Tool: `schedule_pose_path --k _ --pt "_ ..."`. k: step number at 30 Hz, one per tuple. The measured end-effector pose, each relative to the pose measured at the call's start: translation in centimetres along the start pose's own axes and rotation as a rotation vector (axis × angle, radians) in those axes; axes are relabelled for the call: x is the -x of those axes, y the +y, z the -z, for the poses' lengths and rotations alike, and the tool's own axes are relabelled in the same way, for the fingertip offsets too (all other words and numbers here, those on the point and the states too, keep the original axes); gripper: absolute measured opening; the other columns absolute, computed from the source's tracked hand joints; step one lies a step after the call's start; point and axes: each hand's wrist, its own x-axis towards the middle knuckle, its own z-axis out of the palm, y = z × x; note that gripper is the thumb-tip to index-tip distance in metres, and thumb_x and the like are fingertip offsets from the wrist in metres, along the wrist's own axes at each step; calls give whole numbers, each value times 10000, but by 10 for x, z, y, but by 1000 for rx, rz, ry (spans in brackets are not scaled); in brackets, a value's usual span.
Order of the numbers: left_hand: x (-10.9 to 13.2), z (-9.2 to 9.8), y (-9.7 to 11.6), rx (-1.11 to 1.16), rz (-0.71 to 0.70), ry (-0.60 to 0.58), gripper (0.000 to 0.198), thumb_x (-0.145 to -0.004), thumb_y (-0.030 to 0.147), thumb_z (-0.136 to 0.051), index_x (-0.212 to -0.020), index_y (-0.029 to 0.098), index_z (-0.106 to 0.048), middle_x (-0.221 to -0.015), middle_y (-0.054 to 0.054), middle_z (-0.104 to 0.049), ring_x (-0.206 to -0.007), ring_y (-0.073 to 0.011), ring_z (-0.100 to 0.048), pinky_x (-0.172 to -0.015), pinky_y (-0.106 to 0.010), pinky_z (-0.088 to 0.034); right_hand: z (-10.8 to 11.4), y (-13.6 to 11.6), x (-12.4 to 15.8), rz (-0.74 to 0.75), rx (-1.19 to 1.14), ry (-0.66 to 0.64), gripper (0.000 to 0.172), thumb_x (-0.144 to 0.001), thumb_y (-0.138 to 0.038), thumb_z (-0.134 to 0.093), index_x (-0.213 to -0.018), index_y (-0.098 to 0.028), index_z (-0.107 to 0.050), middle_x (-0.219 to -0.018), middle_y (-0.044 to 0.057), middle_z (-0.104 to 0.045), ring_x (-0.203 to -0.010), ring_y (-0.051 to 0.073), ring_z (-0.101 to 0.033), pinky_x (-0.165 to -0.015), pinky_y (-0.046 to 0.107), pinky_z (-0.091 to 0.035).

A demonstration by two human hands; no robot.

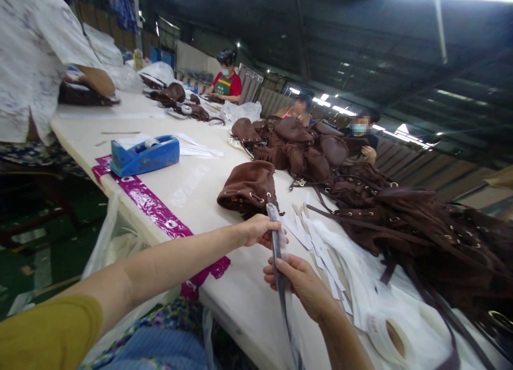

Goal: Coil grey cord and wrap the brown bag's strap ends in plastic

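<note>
My left hand [258,231] pinches the upper part of a long dark strap [276,236] wrapped in a clear plastic sleeve. Just below it, my right hand [298,284] is closed around the same strap, which hangs down past the table edge. The strap runs up to a brown leather bag [248,188] lying on the white table [208,199] in front of me.
A big heap of brown bags and straps [401,215] fills the right side, with white paper strips [320,247] and a tape roll [385,338] beside it. A blue tape dispenser [145,155] sits at left. Several people work around the table.
</note>
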Motion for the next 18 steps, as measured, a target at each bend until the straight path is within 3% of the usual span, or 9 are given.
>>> schedule_pose_path --k 8,18 --pt "5 -8 8 6 18 111 281 -951 231 -430 -810 90 -629 -767 -109 -708 -640 -173 -670 -634 -293 -522 7 8 25 -70 -52 -171 374 -680 -397 -771 -908 -130 -645 -834 92 -731 -686 166 -669 -709 311 -508" --pt "-23 3 21 34 9 245 235 -938 213 -456 -807 99 -614 -702 -91 -697 -612 -162 -670 -657 -293 -555 33 33 85 -61 6 -266 356 -759 -435 -716 -934 -133 -645 -826 78 -712 -718 159 -651 -715 299 -477"
